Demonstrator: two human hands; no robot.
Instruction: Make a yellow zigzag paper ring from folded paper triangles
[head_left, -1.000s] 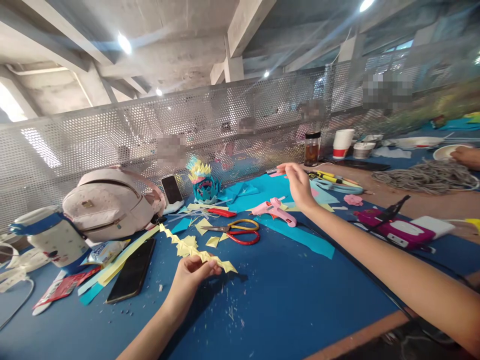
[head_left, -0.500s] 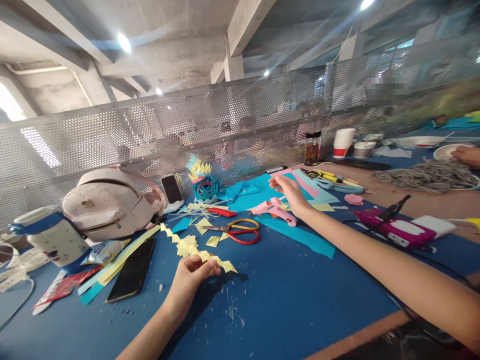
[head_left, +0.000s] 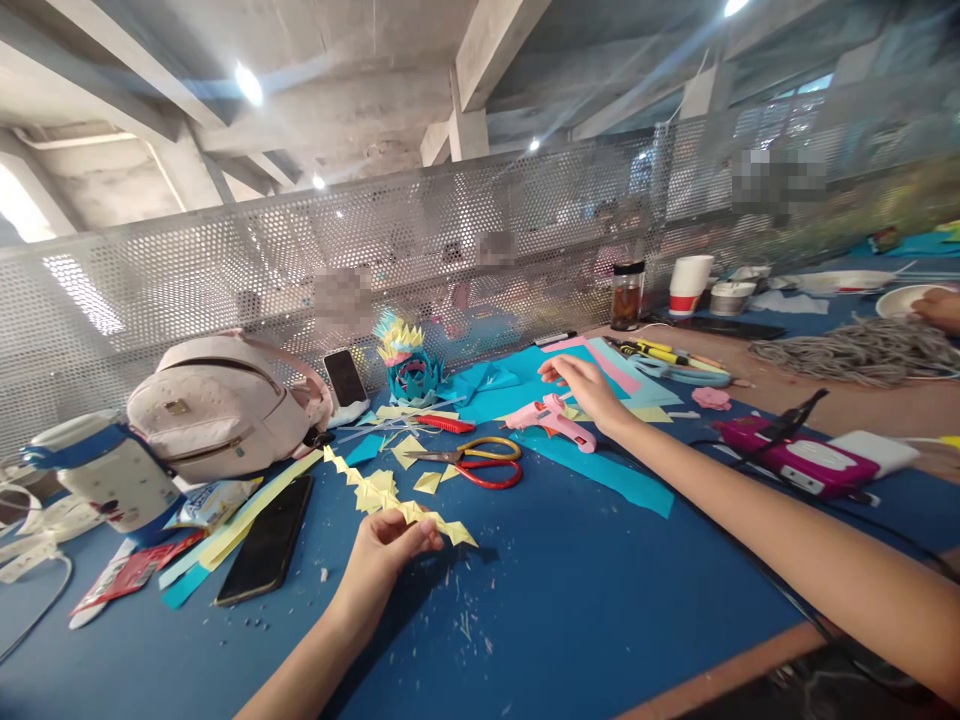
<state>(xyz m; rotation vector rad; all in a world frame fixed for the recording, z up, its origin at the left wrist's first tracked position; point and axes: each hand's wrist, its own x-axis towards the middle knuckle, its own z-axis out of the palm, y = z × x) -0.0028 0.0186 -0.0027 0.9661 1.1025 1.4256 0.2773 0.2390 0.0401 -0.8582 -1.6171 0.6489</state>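
My left hand (head_left: 390,560) pinches a zigzag strip of folded yellow paper (head_left: 349,478) between thumb and fingers, near its lower right end. Farther right, my right hand (head_left: 589,390) hovers over light-blue paper with its fingers loosely bent and apart, and I see nothing in them. Just below and left of it lies a pink hot glue gun (head_left: 551,418). Scissors (head_left: 491,462) with yellow and red handles rest between the hands. Small yellow paper squares (head_left: 407,452) are scattered behind the strip. A blue and yellow folded-paper piece (head_left: 415,370) stands at the back.
Left are a backpack (head_left: 225,410), a flask (head_left: 105,475), a black phone (head_left: 266,545) and paper strips. A red cutter (head_left: 444,424) lies behind the scissors. Right are a magenta device (head_left: 795,458) with a cable, grey cord (head_left: 855,350) and another person's hand (head_left: 937,308). A perforated metal screen (head_left: 247,270) borders the back.
Both hands hold nearly the same positions, and the yellow strip stays in my left hand. The whole view has shifted very slightly.
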